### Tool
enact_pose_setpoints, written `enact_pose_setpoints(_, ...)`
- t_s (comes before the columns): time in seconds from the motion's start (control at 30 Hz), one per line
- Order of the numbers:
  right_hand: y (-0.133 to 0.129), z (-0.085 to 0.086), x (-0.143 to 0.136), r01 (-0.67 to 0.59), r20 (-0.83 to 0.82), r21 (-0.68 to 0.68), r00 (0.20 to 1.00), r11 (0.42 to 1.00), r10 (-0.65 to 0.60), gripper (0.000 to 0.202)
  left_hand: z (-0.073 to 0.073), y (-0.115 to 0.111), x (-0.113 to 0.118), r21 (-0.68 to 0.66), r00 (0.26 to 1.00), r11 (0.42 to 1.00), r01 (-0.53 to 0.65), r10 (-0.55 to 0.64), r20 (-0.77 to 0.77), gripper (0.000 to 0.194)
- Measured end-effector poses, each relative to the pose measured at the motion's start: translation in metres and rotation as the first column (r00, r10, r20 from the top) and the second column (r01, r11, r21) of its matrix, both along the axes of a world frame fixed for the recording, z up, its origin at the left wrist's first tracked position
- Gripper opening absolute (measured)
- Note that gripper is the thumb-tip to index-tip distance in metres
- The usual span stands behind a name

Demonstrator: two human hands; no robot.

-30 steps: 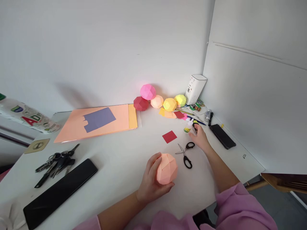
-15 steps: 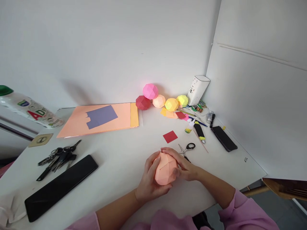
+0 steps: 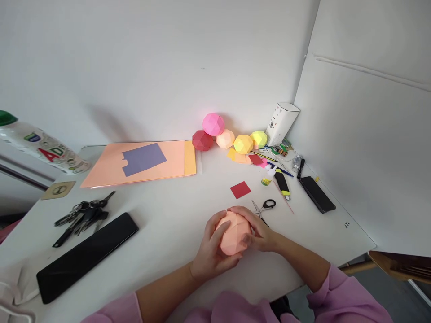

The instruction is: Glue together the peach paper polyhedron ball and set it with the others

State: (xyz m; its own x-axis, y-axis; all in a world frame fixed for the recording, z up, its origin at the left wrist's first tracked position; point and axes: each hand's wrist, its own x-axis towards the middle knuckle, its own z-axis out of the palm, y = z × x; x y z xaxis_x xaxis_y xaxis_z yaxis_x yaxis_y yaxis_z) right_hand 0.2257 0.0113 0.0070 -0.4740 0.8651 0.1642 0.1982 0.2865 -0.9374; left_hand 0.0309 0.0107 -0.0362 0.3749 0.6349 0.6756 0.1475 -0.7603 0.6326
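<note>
Between my two hands is a peach faceted paper ball (image 3: 235,235), held just above the near part of the white table. My left hand (image 3: 213,249) wraps its left side, thumb across the upper face and fingers curled beneath. On the right, my right hand (image 3: 259,231) closes over the top and side, its fingertips meeting those of the left near the top. Scissors (image 3: 264,207) lie just beyond the right hand, one handle partly hidden by it. A small red paper piece (image 3: 240,189) rests behind the ball.
Along the wall sit several faceted paper balls, among them a pink one (image 3: 213,124). Glue (image 3: 268,176), a cutter (image 3: 282,183) and a black case (image 3: 317,194) lie right. Peach sheets (image 3: 101,166), keys (image 3: 84,214), a black phone-like slab (image 3: 88,256) and a spray can (image 3: 43,146) are left.
The ball has turned slightly in my hands, and my left thumb has shifted across its upper face. The whole view has moved a little; the things on the table lie as before.
</note>
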Motion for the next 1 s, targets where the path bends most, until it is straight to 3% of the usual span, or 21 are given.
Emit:
enact_pose_setpoints(0.57,0.0011,-0.0046,0.0003,0.004,0.040,0.136,0.999,0.991,-0.010,0.067,0.0018,0.0006,0.0001,0.002,1.000,1.000,0.004,-0.004,-0.015,0.072)
enact_pose_setpoints(1.0,-0.0003,-0.0086,0.0034,-0.083,0.214,0.296,0.977,0.952,0.019,0.068,0.0024,0.0008,0.0005,0.045,0.999,0.999,-0.006,0.007,-0.036,0.072)
